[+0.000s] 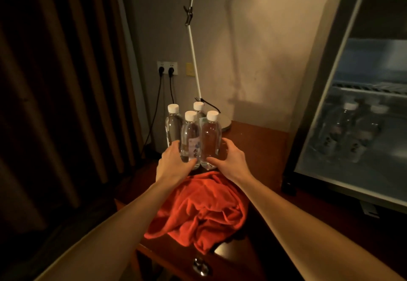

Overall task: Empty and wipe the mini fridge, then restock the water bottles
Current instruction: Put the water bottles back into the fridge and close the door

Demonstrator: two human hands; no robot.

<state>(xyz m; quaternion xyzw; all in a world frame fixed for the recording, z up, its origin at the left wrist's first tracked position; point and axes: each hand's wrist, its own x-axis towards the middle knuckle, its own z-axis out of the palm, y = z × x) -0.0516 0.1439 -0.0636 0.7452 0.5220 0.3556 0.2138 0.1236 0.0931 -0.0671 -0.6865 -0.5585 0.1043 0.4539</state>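
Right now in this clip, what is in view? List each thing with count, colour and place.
water bottles: four, clear with white caps, clustered upright on the table's far end
cloth: one, red, crumpled on the table below the bottles
table: one, dark wood, centre
mini fridge: one, glass door, right; bottle shapes show in the glass
lamp: one, white pole, behind the bottles
wall sockets: two black plugs in, on the back wall
curtain: dark brown, left
left hand: cupping the cluster's left side
right hand: cupping its right side
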